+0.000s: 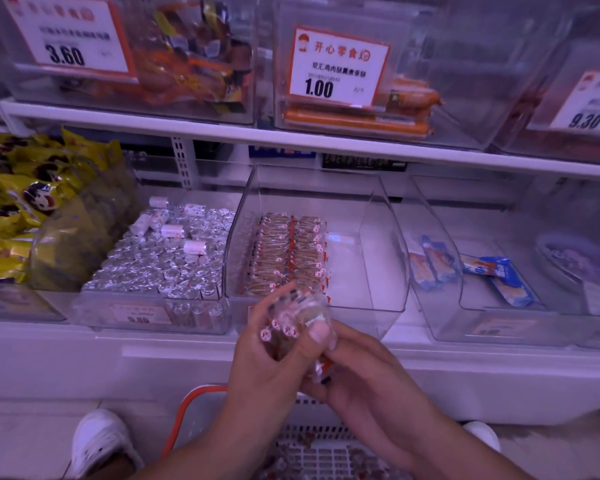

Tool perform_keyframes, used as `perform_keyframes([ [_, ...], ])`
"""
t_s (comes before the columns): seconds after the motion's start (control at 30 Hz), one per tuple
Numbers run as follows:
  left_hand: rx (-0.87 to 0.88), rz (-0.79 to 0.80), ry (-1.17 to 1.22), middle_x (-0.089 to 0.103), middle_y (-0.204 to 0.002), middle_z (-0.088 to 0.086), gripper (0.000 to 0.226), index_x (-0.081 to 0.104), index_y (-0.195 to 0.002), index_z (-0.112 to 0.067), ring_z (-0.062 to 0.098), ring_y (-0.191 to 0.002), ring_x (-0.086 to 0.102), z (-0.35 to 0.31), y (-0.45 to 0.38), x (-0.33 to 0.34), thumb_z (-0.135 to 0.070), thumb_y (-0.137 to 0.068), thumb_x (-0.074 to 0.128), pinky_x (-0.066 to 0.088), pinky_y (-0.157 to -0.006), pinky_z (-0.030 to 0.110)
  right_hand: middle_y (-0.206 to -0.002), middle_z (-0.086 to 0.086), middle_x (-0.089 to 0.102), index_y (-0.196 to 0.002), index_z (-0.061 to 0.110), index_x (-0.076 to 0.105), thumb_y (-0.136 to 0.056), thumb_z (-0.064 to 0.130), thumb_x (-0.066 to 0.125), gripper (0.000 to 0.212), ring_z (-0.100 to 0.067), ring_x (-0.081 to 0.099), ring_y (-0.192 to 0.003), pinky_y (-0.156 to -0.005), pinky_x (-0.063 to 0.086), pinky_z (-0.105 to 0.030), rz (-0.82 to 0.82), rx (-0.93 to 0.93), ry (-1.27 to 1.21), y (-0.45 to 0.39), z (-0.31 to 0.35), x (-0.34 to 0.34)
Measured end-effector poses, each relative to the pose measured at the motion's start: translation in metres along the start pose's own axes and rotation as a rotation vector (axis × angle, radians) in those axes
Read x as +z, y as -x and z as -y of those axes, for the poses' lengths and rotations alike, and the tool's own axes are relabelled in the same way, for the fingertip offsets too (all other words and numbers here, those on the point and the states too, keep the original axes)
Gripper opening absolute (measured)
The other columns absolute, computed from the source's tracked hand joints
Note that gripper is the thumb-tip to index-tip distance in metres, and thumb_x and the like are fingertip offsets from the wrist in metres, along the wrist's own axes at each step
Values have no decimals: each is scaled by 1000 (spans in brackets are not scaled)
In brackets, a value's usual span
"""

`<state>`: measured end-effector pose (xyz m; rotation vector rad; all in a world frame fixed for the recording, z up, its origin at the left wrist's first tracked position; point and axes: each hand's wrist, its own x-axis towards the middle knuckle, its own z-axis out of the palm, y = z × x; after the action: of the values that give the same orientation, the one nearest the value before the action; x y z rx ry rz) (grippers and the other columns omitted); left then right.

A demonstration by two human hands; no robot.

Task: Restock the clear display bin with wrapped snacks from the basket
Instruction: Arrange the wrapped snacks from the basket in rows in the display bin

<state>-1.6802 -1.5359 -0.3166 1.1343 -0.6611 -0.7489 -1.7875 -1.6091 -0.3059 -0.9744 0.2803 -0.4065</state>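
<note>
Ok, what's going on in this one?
A person is restocking a shop shelf. Both hands, left hand and right hand, hold a bunch of wrapped snacks in front of the clear bin, which is filled in rows on its left side only. The basket sits on the floor below.

I see the clear display bin (378,244) part filled: 2 neat rows of wrapped snacks (284,258) at its left; white basket (312,452) below.

both the left hand (264,355) and right hand (357,368) grip a bunch of wrapped snacks (297,323) before the clear display bin (378,258).
</note>
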Motion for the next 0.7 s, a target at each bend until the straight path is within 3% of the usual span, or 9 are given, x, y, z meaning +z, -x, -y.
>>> perform_keyframes([
  [0.07, -20, 70, -19, 77, -101, -2, 76, 58, -128, -25, 6, -82, 72, -10, -6, 3, -44, -58, 81, 53, -63, 17, -129, -23, 62, -128, 0, 61, -88, 20, 67, 45, -37, 60, -120, -101, 48, -46, -50, -63, 26, -1, 9, -4],
  [0.13, -44, 163, -46, 74, -112, -5, 81, 53, -132, -30, 7, -95, 71, -24, -19, -3, -37, -58, 85, 55, -72, 19, -118, -14, 70, -123, 10, 66, -77, 25, 77, 50, -25, 66, -104, -92, 50, -39, -144, -184, 228, -2, 23, -11],
  [0.23, 99, 317, -340, 61, -132, -13, 97, 42, -141, -41, 8, -118, 62, -57, -48, -19, -41, -56, 89, 54, -92, 29, -106, 5, 67, -121, 28, 62, -65, 31, 83, 60, -13, 67, -94, -84, 52, -25, -245, -419, 872, -6, 53, -23],
  [0.33, 221, 605, -773, 56, -134, -20, 99, 40, -141, -45, -3, -120, 57, -86, -83, -9, -44, -58, 93, 52, -98, 25, -114, 12, 53, -131, 35, 47, -65, 39, 81, 74, -9, 59, -104, -91, 48, -20, -151, -521, 1329, -20, 78, -35],
  [0.43, 218, 808, -969, 61, -124, -10, 97, 40, -140, -33, 2, -111, 62, -92, -119, 13, -26, -61, 95, 50, -99, 26, -121, 10, 52, -136, 34, 41, -63, 41, 84, 85, 2, 54, -109, -92, 41, -9, -127, -528, 1423, -38, 92, -46],
  [0.6, 251, 821, -1075, 60, -128, -7, 111, 30, -149, -38, 4, -114, 60, -78, -168, 24, -26, -60, 95, 48, -101, 25, -122, 13, 52, -139, 42, 36, -64, 51, 86, 91, 2, 54, -108, -92, 47, -17, -218, -481, 1450, -59, 100, -71],
  [0.7, 227, 857, -1016, 65, -124, -12, 99, 43, -145, -34, 3, -113, 63, -64, -196, 27, -32, -61, 95, 49, -100, 22, -126, 16, 49, -141, 46, 31, -61, 60, 81, 95, 4, 53, -109, -93, 50, -20, -291, -444, 1450, -69, 104, -82],
])
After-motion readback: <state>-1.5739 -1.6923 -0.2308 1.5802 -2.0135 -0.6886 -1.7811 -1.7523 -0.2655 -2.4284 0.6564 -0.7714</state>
